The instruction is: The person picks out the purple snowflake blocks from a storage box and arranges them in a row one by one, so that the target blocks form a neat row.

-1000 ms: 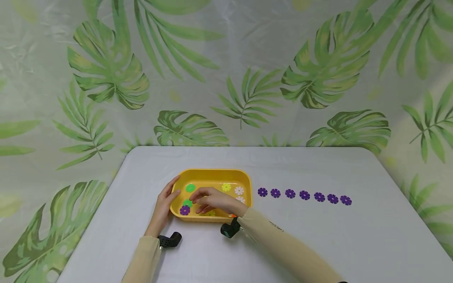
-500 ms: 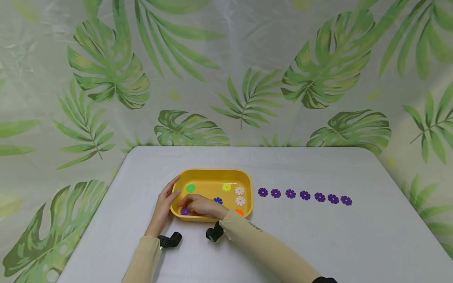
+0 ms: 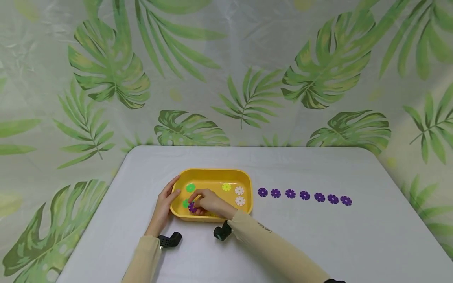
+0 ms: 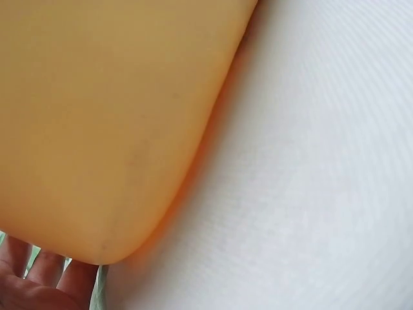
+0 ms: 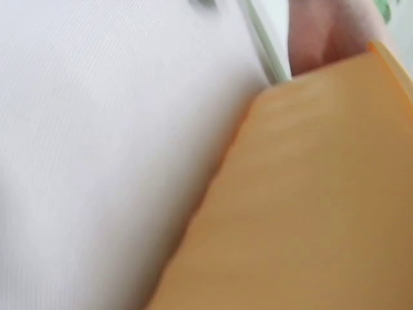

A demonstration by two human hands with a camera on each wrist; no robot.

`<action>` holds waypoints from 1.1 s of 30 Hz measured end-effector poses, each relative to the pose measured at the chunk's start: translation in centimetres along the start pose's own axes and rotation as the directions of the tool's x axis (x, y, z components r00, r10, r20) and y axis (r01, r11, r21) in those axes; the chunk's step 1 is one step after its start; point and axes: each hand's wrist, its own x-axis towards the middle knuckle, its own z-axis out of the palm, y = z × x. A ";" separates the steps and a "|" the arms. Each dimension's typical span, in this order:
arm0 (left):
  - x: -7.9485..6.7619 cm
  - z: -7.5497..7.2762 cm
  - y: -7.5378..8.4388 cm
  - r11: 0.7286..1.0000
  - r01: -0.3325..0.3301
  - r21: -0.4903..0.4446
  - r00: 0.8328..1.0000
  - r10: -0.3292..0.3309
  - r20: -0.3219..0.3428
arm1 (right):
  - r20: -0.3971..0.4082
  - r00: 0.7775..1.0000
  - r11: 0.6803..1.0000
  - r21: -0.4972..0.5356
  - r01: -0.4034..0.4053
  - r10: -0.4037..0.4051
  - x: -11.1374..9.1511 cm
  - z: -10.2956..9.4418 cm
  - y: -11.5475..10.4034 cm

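Note:
A yellow tray [image 3: 212, 218] stands on the table, and my left hand [image 3: 163, 204] holds its left end with the thumb over the rim. In the left wrist view the fingers [image 4: 48, 268] of that hand lie against the tray's outer wall [image 4: 97, 129]. Over the tray's near left part, my right hand [image 3: 212, 203] pinches a purple snowflake disc [image 3: 192, 207] between thumb and fingers. A green disc [image 3: 185, 203] shows just behind it. Farther inside are another green disc [image 3: 190, 187], a yellow disc [image 3: 226, 187] and two white discs [image 3: 240, 195]. My right hand hides part of the tray floor.
To the right of the tray, several purple discs [image 3: 304, 195] lie in a row on the white tabletop [image 3: 301, 236]. Behind the table hangs a leaf-patterned sheet [image 3: 244, 98].
My right hand went down to the purple disc at the tray's near left, took hold of it, and has moved slightly up and right with it. The left hand stays put.

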 end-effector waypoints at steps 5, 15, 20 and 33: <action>0.1 0.0 0.0 1.000 -0.002 0.004 1.000 0.003 -0.019 | 0.040 0.998 0.997 0.055 0.047 -0.049 -1.6 -3.5 0.1; -0.5 0.3 1.9 0.999 0.039 -0.016 0.999 -0.039 -0.001 | 0.013 0.998 0.996 0.058 0.065 -0.066 -5.6 -11.3 0.2; 0.0 0.1 0.4 1.000 0.018 0.016 1.000 -0.018 -0.023 | -0.041 0.997 0.997 0.011 0.072 -0.071 -7.6 -15.6 1.3; -0.1 0.0 0.1 1.000 0.020 0.019 1.000 -0.019 -0.010 | -0.198 0.974 0.993 0.025 0.119 -0.112 -16.0 -27.0 7.8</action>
